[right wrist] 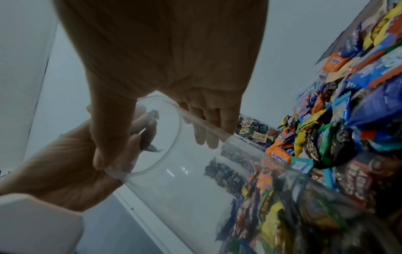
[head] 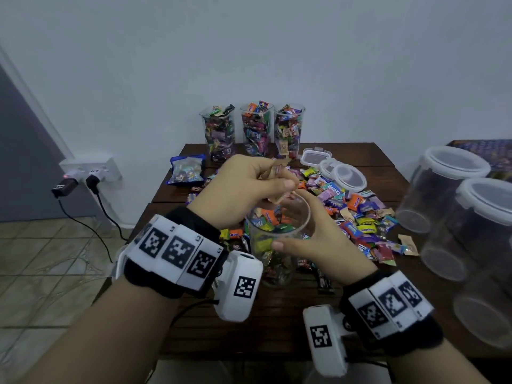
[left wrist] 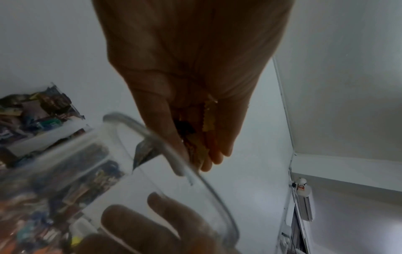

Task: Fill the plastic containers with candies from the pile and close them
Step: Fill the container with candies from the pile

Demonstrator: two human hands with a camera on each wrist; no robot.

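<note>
A clear plastic container [head: 277, 239] stands on the dark wooden table [head: 271, 322], more than half full of wrapped candies. My right hand [head: 310, 231] grips it near the rim, thumb in front, fingers round the far side. My left hand [head: 249, 184] hovers over its mouth and holds a bunch of candies [head: 277, 173] in curled fingers. The left wrist view shows those candies [left wrist: 206, 123] between the fingers above the container's rim [left wrist: 152, 135]. The right wrist view shows my right hand [right wrist: 165, 110] around the container [right wrist: 195, 171]. The candy pile [head: 360, 214] lies just right of it.
Three filled, lidless containers [head: 253, 128] stand at the table's back edge. Loose lids [head: 332, 167] lie behind the pile, a blue candy bag [head: 187, 169] at back left. Empty lidded containers [head: 448, 189] stand at the right. Plugs and cables [head: 83, 184] hang at the left wall.
</note>
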